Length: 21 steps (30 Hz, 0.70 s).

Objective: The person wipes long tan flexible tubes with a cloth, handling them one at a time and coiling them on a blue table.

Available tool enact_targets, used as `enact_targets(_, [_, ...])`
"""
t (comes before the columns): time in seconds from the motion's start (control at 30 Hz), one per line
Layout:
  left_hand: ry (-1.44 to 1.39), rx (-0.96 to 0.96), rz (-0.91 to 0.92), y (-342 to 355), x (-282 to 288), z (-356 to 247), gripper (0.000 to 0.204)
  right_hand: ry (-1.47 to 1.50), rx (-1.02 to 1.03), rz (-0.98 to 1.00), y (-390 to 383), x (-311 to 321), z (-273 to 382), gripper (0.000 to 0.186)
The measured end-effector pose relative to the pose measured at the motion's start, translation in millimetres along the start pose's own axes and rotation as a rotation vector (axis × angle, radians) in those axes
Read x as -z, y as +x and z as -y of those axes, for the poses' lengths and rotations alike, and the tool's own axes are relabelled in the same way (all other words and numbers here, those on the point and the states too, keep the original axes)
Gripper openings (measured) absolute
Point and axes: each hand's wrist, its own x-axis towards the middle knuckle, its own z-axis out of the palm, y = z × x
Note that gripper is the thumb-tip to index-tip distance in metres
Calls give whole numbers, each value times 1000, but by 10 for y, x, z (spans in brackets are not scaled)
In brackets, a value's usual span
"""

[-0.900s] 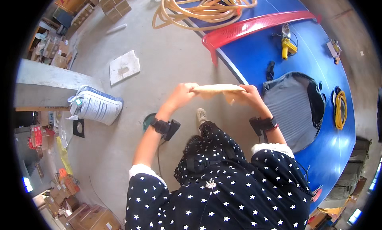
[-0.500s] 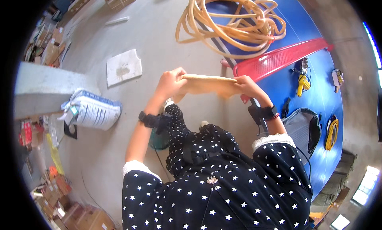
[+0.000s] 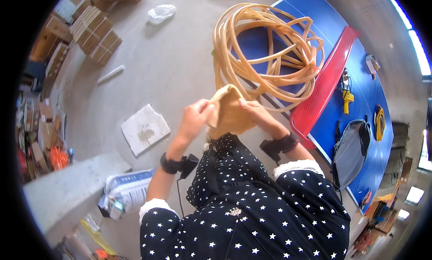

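Observation:
A tan cloth (image 3: 236, 118) hangs in front of my body, its upper edge lifted and bent. My left hand (image 3: 194, 120) pinches its left edge, fingers closed. At the upper right edge, my right hand (image 3: 261, 116) grips the cloth between thumb and fingers. Just beyond the cloth lies a large loose coil of pale tan hose (image 3: 309, 73) on a blue table (image 3: 326, 19). The coil overhangs the table's near left edge. Dark straps with small black devices sit on both wrists.
A long red perforated plastic piece (image 3: 321, 82) lies across the table, with a yellow-handled tool (image 3: 348, 100), a grey mesh-like bag (image 3: 353, 147) and a yellow cable coil (image 3: 379, 125) beyond. On the left floor are a white slab (image 3: 145, 128), a white sack (image 3: 128, 188) and cardboard boxes (image 3: 92, 28).
My view has turned. My hands have come closer together, and the cloth, stretched flat between them before, now bends up at the top and hangs lower.

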Motion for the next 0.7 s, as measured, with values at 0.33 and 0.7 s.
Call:
enact_targets(0.33, [253,-310,584,1216,503,-571,40,219,193,-168,1157,-20,522,33])
enact_targets(0.7, [210,-170,904,3194,1888,-675,44,-726,437,-120,2260,-484,1687,25])
